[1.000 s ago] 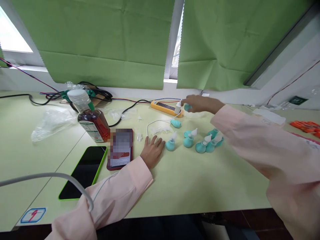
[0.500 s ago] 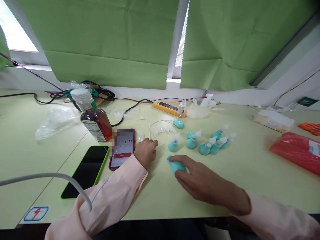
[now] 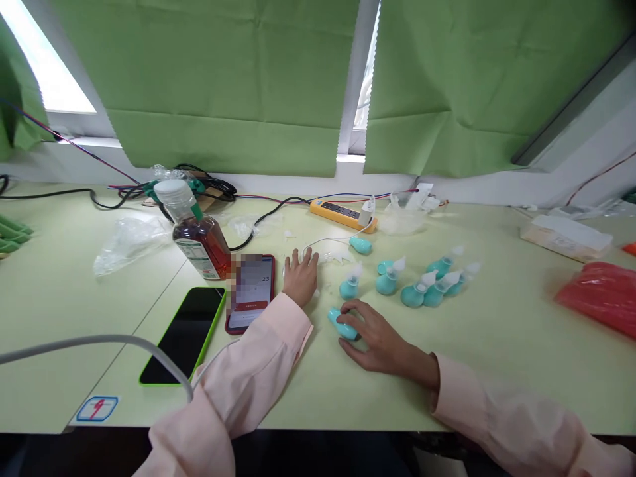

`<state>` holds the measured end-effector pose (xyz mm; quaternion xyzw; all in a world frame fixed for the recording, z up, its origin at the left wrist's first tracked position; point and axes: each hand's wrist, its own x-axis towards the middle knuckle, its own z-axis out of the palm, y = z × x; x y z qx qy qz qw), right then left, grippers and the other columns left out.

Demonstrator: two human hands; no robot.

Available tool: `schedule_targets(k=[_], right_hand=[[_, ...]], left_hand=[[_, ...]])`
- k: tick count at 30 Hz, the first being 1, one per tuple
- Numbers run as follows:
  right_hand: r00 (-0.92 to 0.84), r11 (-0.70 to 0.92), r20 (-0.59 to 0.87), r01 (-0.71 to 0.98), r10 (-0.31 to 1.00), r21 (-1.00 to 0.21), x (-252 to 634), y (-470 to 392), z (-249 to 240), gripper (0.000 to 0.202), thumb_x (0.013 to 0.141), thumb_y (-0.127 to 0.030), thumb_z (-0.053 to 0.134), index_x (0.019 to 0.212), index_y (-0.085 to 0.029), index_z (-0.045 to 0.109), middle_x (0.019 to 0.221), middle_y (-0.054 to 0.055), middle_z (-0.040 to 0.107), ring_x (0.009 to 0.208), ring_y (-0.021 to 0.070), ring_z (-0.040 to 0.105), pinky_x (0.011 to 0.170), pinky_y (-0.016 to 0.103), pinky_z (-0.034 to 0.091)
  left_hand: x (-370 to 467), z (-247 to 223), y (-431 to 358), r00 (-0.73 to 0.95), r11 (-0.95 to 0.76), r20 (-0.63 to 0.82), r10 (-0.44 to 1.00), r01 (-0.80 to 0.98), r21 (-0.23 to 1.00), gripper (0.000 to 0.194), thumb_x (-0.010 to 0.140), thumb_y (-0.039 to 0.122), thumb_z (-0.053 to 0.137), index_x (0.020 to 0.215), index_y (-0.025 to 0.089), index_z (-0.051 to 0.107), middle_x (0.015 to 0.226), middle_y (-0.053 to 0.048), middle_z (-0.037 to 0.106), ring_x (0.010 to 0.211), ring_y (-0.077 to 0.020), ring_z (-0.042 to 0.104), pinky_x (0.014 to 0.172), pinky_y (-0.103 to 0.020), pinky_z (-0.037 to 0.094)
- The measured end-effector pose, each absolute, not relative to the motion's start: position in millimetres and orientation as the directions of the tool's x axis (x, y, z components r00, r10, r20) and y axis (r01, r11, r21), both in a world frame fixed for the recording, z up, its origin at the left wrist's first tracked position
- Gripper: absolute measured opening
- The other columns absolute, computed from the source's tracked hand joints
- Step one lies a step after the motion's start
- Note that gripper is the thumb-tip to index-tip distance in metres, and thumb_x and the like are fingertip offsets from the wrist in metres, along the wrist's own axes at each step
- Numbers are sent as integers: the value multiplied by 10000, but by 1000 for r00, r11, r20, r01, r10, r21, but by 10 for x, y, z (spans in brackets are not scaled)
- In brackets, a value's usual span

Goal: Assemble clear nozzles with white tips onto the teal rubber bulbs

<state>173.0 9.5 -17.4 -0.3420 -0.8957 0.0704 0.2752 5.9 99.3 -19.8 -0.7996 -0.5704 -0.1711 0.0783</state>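
Note:
My left hand (image 3: 301, 277) lies palm down on the table right of the red-edged phone (image 3: 252, 291), its fingers spread near a thin white cable and small clear plastic scraps. Nothing shows in it. My right hand (image 3: 375, 338) has its thumb and fingers around a teal bulb (image 3: 342, 324) lying on its side near the table's front. Behind it stands a teal bulb with a clear tip (image 3: 349, 286). Several similar bulbs (image 3: 413, 295) stand to the right, and one without a clear tip (image 3: 360, 245) lies farther back.
A bottle of reddish liquid (image 3: 201, 245) stands at the left, behind a green-edged phone (image 3: 183, 334). A yellow power strip (image 3: 342, 215) lies at the back. At the right are a red plastic package (image 3: 599, 295) and a tissue pack (image 3: 566, 235).
My left hand has opened out flat with its fingers spread. The right hand's fingers have shifted on the bulb, which now lies flatter. The view has turned slightly left.

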Motion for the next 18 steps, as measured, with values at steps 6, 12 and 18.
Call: schedule_targets(k=[6,12,18], right_hand=[[-566,729,468,593,679,-341,1737,99,-210,280,673,-144,490,944,-199,446,941,99,464,867,220,482,706,374,442],[-560,730,478,595,677,-337,1733,98,-193,303,656,-135,494,943,-211,434,928,92,463,869,226,478,707,385,442],[-530,695,455,610,716,-382,1742,89,-157,302,611,-116,495,892,-189,412,859,77,448,799,205,474,664,351,444]], left_hand=[[85,-209,1085,266,-335,371,890,933,134,248,757,64,358,933,140,515,1055,-124,507,1112,-300,301,883,-513,249],[123,-173,1090,254,-376,373,893,874,306,241,732,69,412,940,133,516,916,-113,514,930,-233,453,767,-398,406],[98,-52,1094,71,-318,422,904,770,552,268,766,181,373,992,127,506,1026,-119,428,885,-169,491,747,-314,445]])
